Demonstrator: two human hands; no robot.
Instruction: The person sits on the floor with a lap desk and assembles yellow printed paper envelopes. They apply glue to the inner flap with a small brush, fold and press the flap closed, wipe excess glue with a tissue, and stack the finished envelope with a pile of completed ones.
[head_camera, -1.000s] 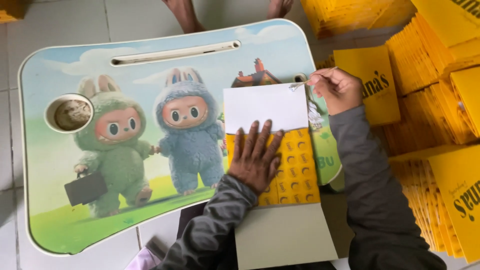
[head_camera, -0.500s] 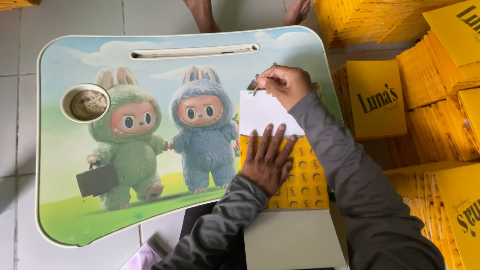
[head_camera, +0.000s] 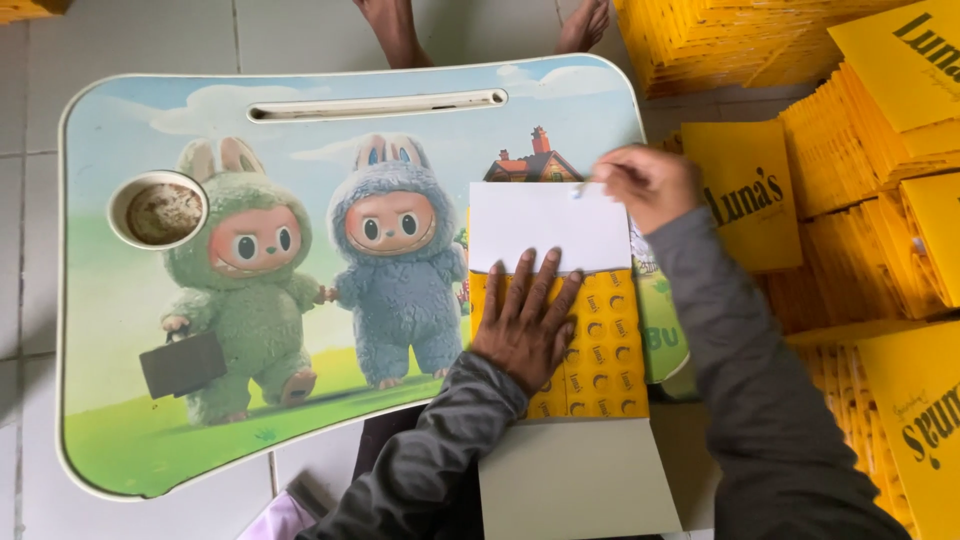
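An unfolded cardboard sheet lies on the right side of a lap table (head_camera: 150, 120). It has a white top flap (head_camera: 540, 225), a yellow patterned middle (head_camera: 605, 345) and a pale lower flap (head_camera: 575, 480). My left hand (head_camera: 525, 320) presses flat on the sheet with fingers spread, across the line between white and yellow. My right hand (head_camera: 645, 185) is at the top right corner of the white flap. It pinches a small thin stick-like tool (head_camera: 580, 188), whose tip touches the flap's edge. Both arms wear grey sleeves.
The lap table shows two furry cartoon figures and has a round cup recess (head_camera: 157, 210) at its left and a slot (head_camera: 375, 105) along the top. Stacks of flat yellow cartons (head_camera: 860, 150) fill the right side. Another person's bare feet (head_camera: 395, 25) stand beyond the table.
My right hand moved from the flap's right edge to its top left, then back to the top right corner. My left hand stayed pressed on the sheet. The view shifted slightly.
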